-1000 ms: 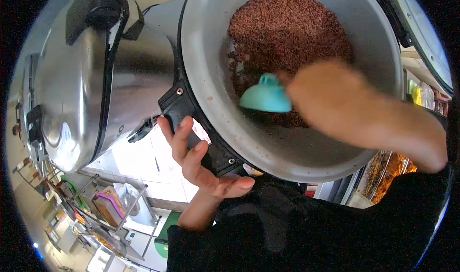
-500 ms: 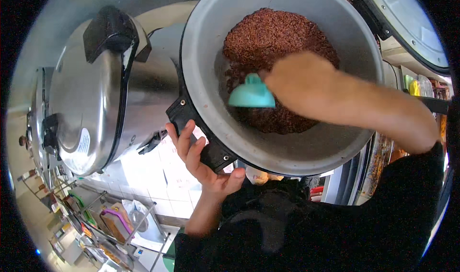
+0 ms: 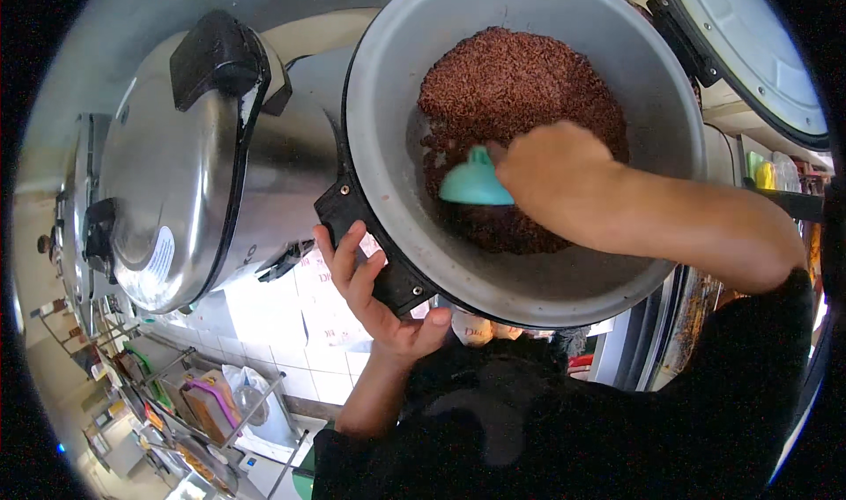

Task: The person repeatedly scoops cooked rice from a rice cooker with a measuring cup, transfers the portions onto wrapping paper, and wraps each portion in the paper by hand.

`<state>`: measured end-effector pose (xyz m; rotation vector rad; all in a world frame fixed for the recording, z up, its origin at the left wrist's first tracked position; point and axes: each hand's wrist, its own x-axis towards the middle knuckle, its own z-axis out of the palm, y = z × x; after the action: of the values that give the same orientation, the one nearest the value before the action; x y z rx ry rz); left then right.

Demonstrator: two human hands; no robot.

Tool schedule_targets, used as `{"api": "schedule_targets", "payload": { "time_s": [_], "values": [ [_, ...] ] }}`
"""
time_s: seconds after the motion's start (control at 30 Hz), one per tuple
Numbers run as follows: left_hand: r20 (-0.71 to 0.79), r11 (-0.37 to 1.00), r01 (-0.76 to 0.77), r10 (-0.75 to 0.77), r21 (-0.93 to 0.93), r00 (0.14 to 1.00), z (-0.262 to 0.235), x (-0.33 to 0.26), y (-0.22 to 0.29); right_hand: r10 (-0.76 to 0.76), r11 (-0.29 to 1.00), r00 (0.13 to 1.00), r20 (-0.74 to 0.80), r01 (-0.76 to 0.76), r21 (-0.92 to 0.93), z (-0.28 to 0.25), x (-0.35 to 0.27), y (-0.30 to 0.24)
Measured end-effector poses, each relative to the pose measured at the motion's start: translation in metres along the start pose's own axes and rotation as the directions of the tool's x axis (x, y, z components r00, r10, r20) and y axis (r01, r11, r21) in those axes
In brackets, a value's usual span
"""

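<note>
My right hand (image 3: 557, 179) reaches into a deep grey pot (image 3: 374, 86), fingers closed on a turquoise plastic scoop (image 3: 474, 185). The scoop has a rounded body and sits against dark reddish-brown cooked rice (image 3: 520, 73). The grain is heaped at the far side of the pot and thinner around the scoop. Outside the rim, my left hand (image 3: 374, 302) lies against the pot's black side handle (image 3: 388, 275), its fingers spread and thumb out. How firmly it bears on the handle I cannot tell.
A closed steel rice cooker (image 3: 172, 192) with black fittings stands close on the left. The pot's hinged lid (image 3: 753, 46) is raised at the upper right. White floor tiles (image 3: 330, 377) and a metal rack (image 3: 264, 403) show at the lower left.
The scoop has shifted slightly right and down within the picture, with my right hand. The whole view has moved a little; my left hand keeps its place by the handle.
</note>
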<state>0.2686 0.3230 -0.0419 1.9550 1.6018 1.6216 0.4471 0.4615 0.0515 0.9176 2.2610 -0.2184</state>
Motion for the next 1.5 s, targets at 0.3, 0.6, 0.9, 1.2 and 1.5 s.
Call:
{"api": "schedule_targets", "payload": {
  "time_s": [0.3, 0.6, 0.9, 1.2, 1.5],
  "values": [
    [0.009, 1.000, 0.011, -0.011, -0.006, 1.000, -0.002, -0.001, -0.001, -0.047, 0.999, 0.996, 0.078, 0.048, -0.013, -0.003, -0.001, 0.006],
    [0.038, 1.000, 0.006, -0.007, 0.026, 0.999, -0.002, -0.003, 0.000, -0.025, 0.983, 0.991, -0.132, 0.048, 0.176, 0.058, 0.016, -0.001],
    [-0.005, 0.994, -0.022, 0.023, 0.106, 1.000, 0.000, 0.003, 0.001, -0.368, 0.915, 0.930, -0.006, 0.361, -0.181, -0.006, -0.003, 0.054],
    [0.025, 0.989, -0.024, 0.020, 0.144, 0.999, -0.003, 0.001, -0.001, -0.322, 0.929, 0.947, 0.015, 0.319, -0.188, 0.038, 0.007, 0.035],
    [0.081, 0.992, -0.036, 0.026, 0.121, 0.996, -0.003, 0.000, -0.001, -0.066, 0.857, 0.983, 0.171, -0.032, 0.515, 0.012, -0.059, 0.001]
  ]
}}
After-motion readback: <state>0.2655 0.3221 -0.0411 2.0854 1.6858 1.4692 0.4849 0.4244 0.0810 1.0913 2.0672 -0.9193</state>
